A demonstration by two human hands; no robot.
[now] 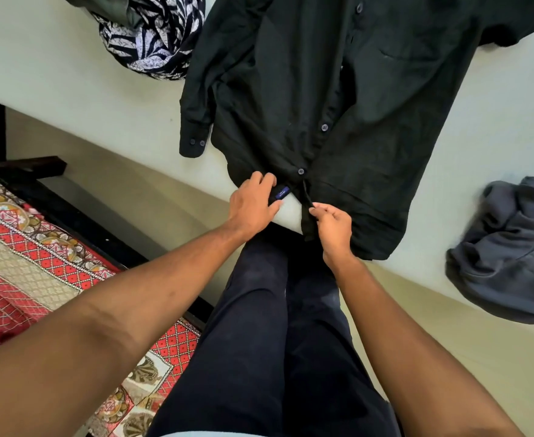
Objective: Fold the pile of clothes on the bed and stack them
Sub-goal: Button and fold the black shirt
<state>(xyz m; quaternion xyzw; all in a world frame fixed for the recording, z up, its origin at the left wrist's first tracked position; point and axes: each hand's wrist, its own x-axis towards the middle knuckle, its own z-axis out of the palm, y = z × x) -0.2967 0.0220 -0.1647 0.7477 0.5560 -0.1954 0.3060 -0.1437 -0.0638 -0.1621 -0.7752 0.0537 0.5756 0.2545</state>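
A black button-up shirt (pixel 347 99) lies spread front-up on the pale bed sheet (pixel 54 67), its hem at the bed's near edge. My left hand (pixel 253 201) grips the left side of the hem beside a small blue label (pixel 282 193). My right hand (pixel 333 230) pinches the right side of the open front placket just below the lowest button. One long sleeve with a buttoned cuff (pixel 194 143) lies along the shirt's left side.
A black-and-white leaf-print garment (pixel 152 36) sits crumpled at the top left. A grey garment (pixel 508 247) is bunched at the right edge of the bed. A red patterned quilt (pixel 35 257) covers a low surface to the left. My dark trousers (pixel 278 326) stand against the bed.
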